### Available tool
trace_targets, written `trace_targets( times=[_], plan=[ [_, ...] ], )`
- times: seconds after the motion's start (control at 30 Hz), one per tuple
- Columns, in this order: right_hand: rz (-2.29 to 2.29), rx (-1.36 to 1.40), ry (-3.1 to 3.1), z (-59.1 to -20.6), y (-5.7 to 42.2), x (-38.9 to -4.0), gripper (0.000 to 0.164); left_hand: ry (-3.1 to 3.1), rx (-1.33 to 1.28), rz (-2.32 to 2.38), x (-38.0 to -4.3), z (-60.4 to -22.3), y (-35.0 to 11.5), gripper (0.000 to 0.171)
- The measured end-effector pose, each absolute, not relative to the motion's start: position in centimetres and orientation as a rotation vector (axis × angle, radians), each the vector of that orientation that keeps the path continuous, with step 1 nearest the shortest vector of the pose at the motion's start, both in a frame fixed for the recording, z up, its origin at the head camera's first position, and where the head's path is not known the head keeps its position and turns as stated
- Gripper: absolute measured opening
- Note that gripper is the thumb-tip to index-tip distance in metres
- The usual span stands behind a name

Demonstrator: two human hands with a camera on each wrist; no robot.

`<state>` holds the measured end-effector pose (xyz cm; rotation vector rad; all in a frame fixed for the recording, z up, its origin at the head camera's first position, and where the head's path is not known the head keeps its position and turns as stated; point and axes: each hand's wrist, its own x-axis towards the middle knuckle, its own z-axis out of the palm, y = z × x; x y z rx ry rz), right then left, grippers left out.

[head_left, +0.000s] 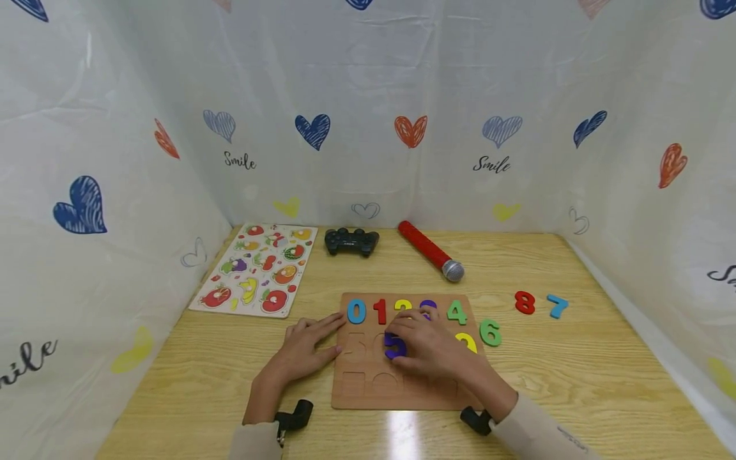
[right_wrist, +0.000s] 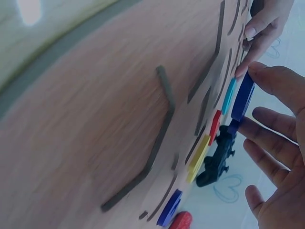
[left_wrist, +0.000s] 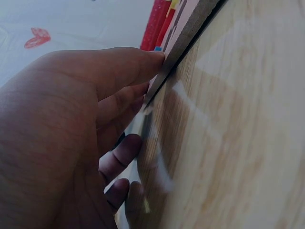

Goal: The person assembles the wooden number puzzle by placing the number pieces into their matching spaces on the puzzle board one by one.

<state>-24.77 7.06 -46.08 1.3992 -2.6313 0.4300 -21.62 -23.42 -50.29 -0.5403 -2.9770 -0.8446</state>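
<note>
A wooden number board [head_left: 368, 400] lies flat on the table, with coloured numbers 0 to 4 along its top row and cut outlines below. Between thumb and fingers, my right hand [head_left: 432, 342] pinches a purple number 5 [head_left: 395, 347] over the middle row; the right wrist view shows the purple piece [right_wrist: 243, 98] edge-on, clear of the board. My left hand [head_left: 305, 348] touches the board's left edge with extended fingers, its thumb [left_wrist: 143, 64] against the side. Partly behind the right hand are the purple 3 [head_left: 428, 306] and a yellow number [head_left: 467, 340] on the board.
A green 6 [head_left: 490, 333] lies at the board's right edge, with a red 8 [head_left: 524, 303] and blue 7 [head_left: 557, 306] farther right. Behind stand a fruit puzzle board [head_left: 259, 255], a black game controller [head_left: 351, 242] and a red microphone [head_left: 425, 246]. A printed curtain [head_left: 368, 83] surrounds the table.
</note>
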Motion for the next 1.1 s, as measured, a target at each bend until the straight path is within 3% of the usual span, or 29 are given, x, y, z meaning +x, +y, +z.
trace_targets(
  times=[1.1],
  plan=[
    [0.493,1.522,-2.693,-46.3,1.4,-25.1,0.045,-2.992,-0.550,-0.812,-21.8,-50.5,-23.7,0.058]
  ],
)
